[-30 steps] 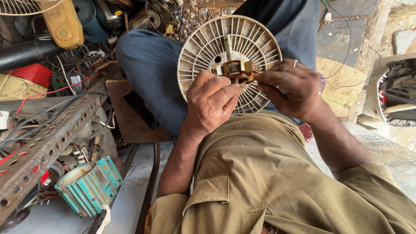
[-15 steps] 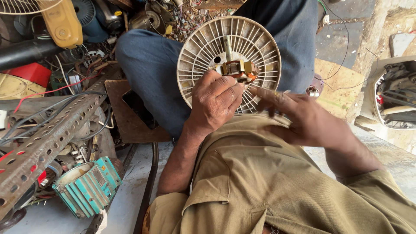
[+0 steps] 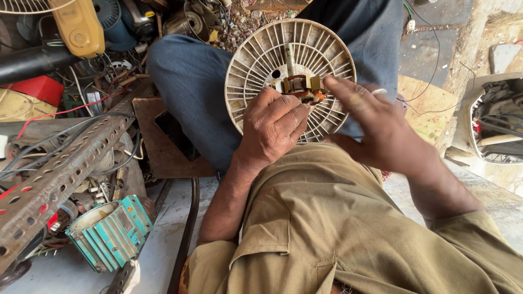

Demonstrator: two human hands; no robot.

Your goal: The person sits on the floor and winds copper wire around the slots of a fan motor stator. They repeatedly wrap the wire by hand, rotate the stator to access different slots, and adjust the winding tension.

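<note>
A round, cream-coloured plastic fan guard with radial ribs (image 3: 256,65) stands nearly upright against the person's raised knee, and at its hub sits a small motor core of brass-coloured metal and copper winding (image 3: 298,86), with a short metal shaft rising just above it. The left hand (image 3: 272,128) rests on the lower left part of the guard, its fingers curled against the ribs and its fingertips touching the motor core's left edge; it steadies the guard rather than clamping anything. The right hand (image 3: 381,130) comes in from the right, fingers stretched out and apart, with the fingertips at the right side of the motor core; it is blurred, and whether it pinches anything cannot be told. The two hands are close together, meeting at the hub.

Behind the hands lies a leg in blue denim trousers (image 3: 190,87); beneath them spreads a khaki shirt (image 3: 338,228). Left of the left hand, a flat brown board (image 3: 150,128) lies by the knee. Farther left, well apart from the hands, a long rusty perforated metal angle bar (image 3: 60,169) slants across a heap of wires and scrap, and below it lies a teal finned metal motor casing (image 3: 111,231). Above and left, a yellow plastic housing (image 3: 79,24) and a red box (image 3: 32,90) sit among the clutter. Far right of the right hand stands a pale appliance shell (image 3: 493,125).
</note>
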